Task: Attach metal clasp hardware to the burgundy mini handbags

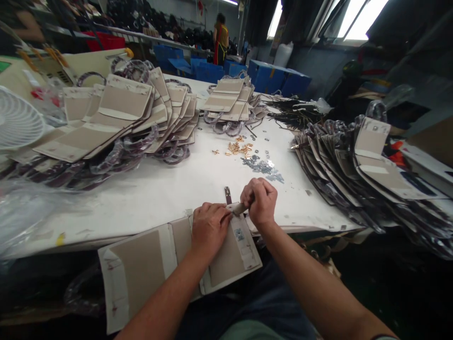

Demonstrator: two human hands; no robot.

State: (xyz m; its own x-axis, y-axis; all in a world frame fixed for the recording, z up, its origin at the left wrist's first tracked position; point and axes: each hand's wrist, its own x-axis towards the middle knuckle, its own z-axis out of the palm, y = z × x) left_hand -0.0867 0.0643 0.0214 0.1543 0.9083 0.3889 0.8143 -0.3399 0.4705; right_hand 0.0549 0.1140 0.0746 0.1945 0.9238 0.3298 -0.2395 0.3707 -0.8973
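A long beige bag panel [141,255] with pale strips lies over the table's front edge and hangs towards my lap. My left hand [209,227] presses on its upper edge, fingers bent together around it near a corner. Just right of it, my right hand [261,200] is closed in a fist beside the same corner. A short greyish-beige piece [238,208] shows at its fingers; whether it is a tool or a folded flap I cannot tell. A dark strap with metal fittings [227,193] sticks out beyond the edge. A small metal plate [239,234] sits on the panel's right strip.
Ahead on the white table [170,189] lie gold-coloured fittings [239,148] and a heap of thin metal plates [262,166]. Stacked bag panels [123,104] with wrapped handles stand left, more panels [375,165] right. A white fan [17,120] is far left. A person [221,40] stands behind.
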